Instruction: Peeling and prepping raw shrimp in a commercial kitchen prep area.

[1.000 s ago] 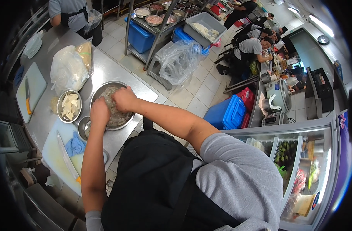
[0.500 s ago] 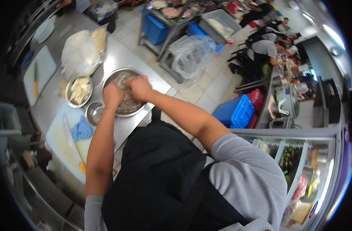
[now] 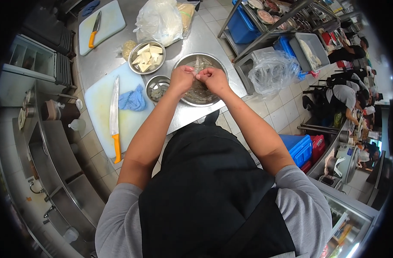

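Observation:
Both hands are pinched together over a steel mixing bowl point(image 3: 200, 105) of raw grey shrimp point(image 3: 200, 92) in murky liquid. My left hand point(image 3: 182, 80) grips one end of what looks like a shrimp point(image 3: 198, 64). The fingertips of my right hand point(image 3: 213, 80) close on the same piece, almost touching the left ones; the fingers hide part of it. Left of the mixing bowl, a small steel bowl point(image 3: 147, 87) holds a few greyish pieces, probably shrimp. Behind that stands a steel bowl point(image 3: 132, 66) of pale yellow-white slabs point(image 3: 148, 57).
A white cutting board point(image 3: 95, 103) carries a long orange-handled knife point(image 3: 115, 112) and a blue cloth point(image 3: 133, 99). Farther back lie another board point(image 3: 112, 21) with a knife point(image 3: 94, 30), and a white plastic bag point(image 3: 159, 23). A wire-shelf rack point(image 3: 274, 26) stands right; people work beyond it.
The view has swung left, so the table sits farther right. My hands were apart, down in the mixing bowl; now they meet above it, with a shrimp-like piece between the fingertips.

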`<state>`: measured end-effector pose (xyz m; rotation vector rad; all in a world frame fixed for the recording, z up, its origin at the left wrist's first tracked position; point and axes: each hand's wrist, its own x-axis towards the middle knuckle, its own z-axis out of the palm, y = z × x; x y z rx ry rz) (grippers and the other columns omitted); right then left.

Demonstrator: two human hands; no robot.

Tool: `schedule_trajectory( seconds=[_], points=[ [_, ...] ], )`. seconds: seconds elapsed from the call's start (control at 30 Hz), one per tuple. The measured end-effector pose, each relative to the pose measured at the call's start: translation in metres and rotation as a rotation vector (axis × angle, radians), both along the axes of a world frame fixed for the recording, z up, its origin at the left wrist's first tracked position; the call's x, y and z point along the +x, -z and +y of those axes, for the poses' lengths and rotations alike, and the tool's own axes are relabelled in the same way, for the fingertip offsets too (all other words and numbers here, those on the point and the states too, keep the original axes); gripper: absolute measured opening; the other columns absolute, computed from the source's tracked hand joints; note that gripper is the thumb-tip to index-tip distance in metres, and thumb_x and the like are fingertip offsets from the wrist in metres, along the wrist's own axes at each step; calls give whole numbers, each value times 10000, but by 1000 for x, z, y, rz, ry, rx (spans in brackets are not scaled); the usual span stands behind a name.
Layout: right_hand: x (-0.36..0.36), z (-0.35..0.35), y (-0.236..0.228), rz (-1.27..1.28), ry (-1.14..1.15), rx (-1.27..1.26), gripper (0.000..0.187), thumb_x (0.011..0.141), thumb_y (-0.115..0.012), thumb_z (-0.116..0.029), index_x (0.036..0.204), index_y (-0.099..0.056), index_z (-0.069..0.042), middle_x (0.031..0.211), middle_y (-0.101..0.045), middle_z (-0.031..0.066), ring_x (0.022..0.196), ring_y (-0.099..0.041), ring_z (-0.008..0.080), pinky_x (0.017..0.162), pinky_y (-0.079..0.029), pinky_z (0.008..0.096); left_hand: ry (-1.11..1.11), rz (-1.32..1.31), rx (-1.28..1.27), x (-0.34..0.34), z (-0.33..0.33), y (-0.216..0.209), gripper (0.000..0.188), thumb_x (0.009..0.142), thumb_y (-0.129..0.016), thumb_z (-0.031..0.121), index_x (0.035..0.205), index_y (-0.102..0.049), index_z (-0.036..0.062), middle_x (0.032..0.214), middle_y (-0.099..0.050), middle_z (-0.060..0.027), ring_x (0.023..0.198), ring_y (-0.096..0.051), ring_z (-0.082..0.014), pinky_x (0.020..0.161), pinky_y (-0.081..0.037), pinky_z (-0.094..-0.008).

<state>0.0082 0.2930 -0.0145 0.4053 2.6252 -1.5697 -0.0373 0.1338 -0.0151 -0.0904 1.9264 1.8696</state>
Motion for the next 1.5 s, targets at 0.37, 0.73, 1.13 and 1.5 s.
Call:
schedule_trajectory(
  seconds=[0.37,0.73,1.13,1.5],
  points=[
    [5,8,-9,90,-85,310,251,808,-822,-215,881,-704,-6,858,-695,162,789,-680,328,732,-534,415,-10,626,-570,21,-14,-7,251,860,-670,2,1111,-666,-17,999,-729,-176,848,-720,-316,769,-568,-375],
    [-6,13,-32,330,-293,540,184,812,-771,-169,871,-712,-5,904,-680,200,867,-663,410,798,-530,483,234,569,-299,7,-8,-34,217,911,-699,85,1109,-715,-3,931,-741,-154,832,-726,-263,774,-551,-350],
    [4,25,-27,48,-204,315,215,773,-801,-102,965,-730,-38,793,-665,120,708,-650,284,682,-520,384,133,144,-20,-16,-25,-19,216,955,-650,18,1161,-656,-44,931,-701,-73,850,-672,-128,748,-532,-253],
    [0,12,-38,552,-316,247,151,771,-715,-108,886,-681,-16,794,-675,182,709,-666,365,653,-538,413,287,18,-4,-12,-14,-34,225,915,-647,-26,1137,-611,-42,925,-685,-79,820,-661,-129,749,-533,-249]
  ],
)
